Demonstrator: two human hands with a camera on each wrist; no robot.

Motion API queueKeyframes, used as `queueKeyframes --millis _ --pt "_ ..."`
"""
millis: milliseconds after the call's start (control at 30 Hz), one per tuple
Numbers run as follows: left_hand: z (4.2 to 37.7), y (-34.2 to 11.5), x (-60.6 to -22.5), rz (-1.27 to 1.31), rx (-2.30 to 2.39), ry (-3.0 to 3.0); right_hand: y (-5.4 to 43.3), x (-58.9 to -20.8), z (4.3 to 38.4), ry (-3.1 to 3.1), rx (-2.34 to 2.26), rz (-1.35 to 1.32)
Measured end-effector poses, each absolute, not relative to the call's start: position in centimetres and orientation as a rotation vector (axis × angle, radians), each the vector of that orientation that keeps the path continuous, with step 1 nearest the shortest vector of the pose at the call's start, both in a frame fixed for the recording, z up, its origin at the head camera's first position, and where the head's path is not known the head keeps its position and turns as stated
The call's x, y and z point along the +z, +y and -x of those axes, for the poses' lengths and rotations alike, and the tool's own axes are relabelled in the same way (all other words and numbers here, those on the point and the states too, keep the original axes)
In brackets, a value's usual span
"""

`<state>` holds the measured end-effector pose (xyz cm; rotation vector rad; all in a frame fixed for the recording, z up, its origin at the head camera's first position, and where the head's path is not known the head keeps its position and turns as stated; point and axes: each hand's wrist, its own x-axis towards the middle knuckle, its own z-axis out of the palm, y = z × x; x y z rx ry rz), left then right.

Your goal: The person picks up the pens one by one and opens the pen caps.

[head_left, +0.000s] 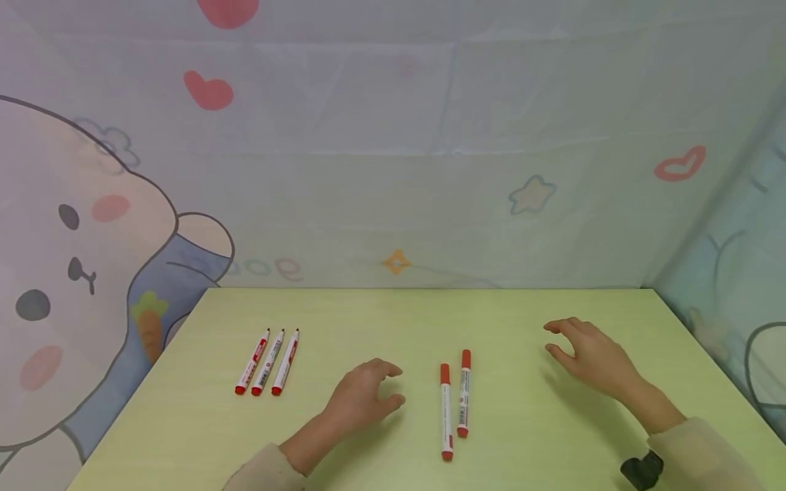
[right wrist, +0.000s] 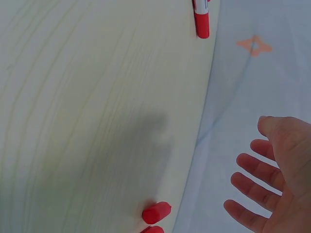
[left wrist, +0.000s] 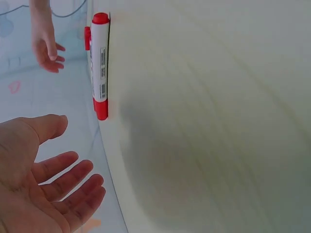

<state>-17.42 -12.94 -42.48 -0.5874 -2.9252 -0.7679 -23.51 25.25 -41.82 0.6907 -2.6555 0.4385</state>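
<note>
Two capped white-and-red markers lie side by side near the table's middle, the left marker (head_left: 445,416) slightly closer to me than the right marker (head_left: 464,399). Just left of them hovers my left hand (head_left: 362,399), thumb and fingers apart with nothing between them. Its palm side shows in the left wrist view, below a capped marker (left wrist: 100,60) that partly hides another. My right hand (head_left: 595,358) hangs over the table's right side, loosely bent and holding nothing. The right wrist view shows its spread fingers (right wrist: 260,187) and a red marker end (right wrist: 156,212).
Three markers with bare dark tips lie in a row at the table's left, among them a middle marker (head_left: 268,363). The pale green table (head_left: 393,314) meets a printed cloth backdrop (head_left: 393,136) at its far edge. A black device (head_left: 642,470) sits by my right sleeve.
</note>
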Motion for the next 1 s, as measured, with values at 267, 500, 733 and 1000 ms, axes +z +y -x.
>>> queueKeyframes --millis 267,500,733,1000 --pt "16.9 -11.1 -42.3 0.569 -0.769 -2.985 24.1 -41.8 23.0 -2.672 0.428 -0.721" --pt "16.5 -9.4 -42.2 0.519 -0.774 -3.035 23.5 -42.1 23.2 -2.622 0.399 -0.779" --pt "16.1 -8.2 -42.2 0.496 -0.722 -3.079 23.0 -42.1 23.1 -2.674 0.376 -0.782" --pt "15.7 -7.1 -42.7 0.461 -0.541 -3.18 22.5 -42.2 23.1 -2.659 0.39 -0.817"
